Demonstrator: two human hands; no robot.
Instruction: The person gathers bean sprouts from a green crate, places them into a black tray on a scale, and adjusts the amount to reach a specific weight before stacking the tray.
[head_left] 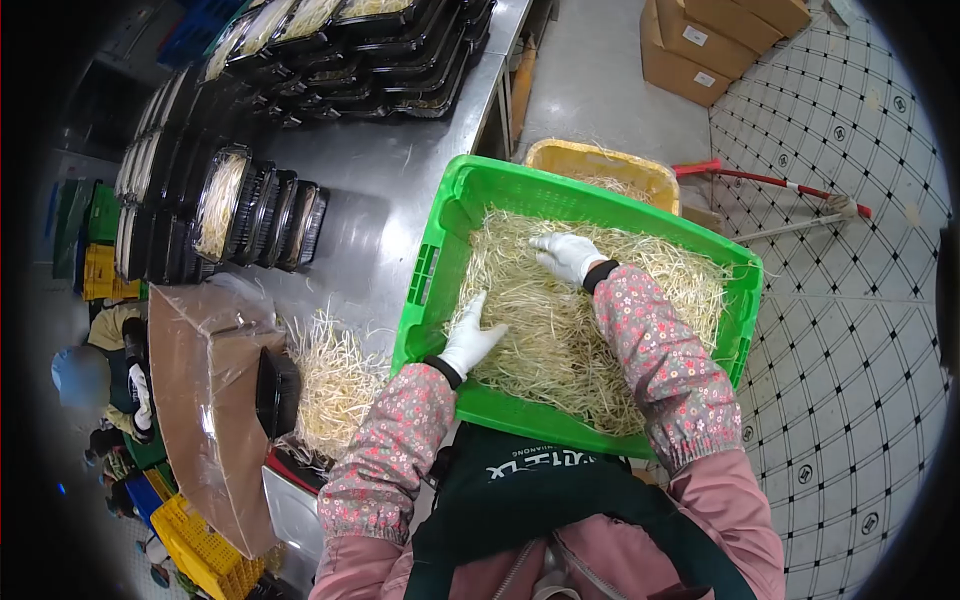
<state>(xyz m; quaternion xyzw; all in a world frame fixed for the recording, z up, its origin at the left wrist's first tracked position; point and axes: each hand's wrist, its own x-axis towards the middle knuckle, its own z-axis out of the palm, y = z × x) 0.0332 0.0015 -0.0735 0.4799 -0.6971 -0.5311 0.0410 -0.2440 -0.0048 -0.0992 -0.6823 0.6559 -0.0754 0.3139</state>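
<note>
A green plastic crate [590, 425] full of bean sprouts [560, 340] stands before me. My left hand [472, 342], in a white glove, lies at the crate's left side on the sprouts, thumb spread from the fingers. Farther back in the crate, my gloved right hand [568, 257] rests on the sprouts with its fingers stretched forward. Neither hand shows anything gripped, though some right fingertips are hard to make out. Left of the crate, a loose heap of sprouts [340, 385] lies on the metal table [375, 225], beside a black plastic tray [278, 392].
Stacked black trays of sprouts [400, 75] cover the table's far end, with more packed trays [222, 205] nearer. A brown carton [195, 370] stands at left. Behind the crate are a yellow basket [600, 158], a red-handled tool [790, 187] and cardboard boxes [705, 45]. People work far left.
</note>
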